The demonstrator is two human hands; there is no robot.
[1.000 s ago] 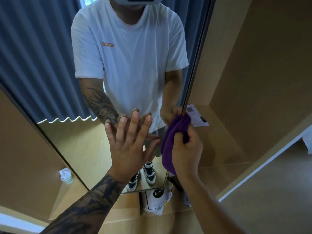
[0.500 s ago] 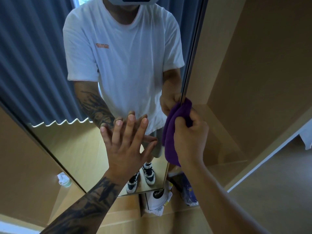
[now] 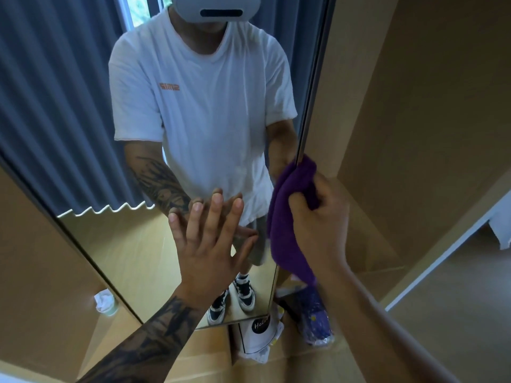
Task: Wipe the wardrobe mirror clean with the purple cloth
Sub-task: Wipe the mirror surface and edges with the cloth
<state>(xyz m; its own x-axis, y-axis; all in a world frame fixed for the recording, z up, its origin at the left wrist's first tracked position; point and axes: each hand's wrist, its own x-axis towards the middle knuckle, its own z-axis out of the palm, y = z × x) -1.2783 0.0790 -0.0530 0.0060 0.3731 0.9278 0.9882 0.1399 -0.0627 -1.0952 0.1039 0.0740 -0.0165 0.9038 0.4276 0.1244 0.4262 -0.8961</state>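
1. Two hands are at the mirror point(image 3: 154, 244): the left hand point(image 3: 213, 244), fingers spread flat, braces the glass as before.
2. The right hand point(image 3: 320, 225) pinches the purple cloth point(image 3: 287, 222) in a closed grip.
3. The cloth has climbed the mirror's right edge, so wiping is under way.

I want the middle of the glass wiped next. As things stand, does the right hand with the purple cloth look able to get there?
Probably not yet: the left hand lies flat on the mirror just beside the purple cloth, which the right hand grips at the mirror's right edge. That palm would likely need to lift first.
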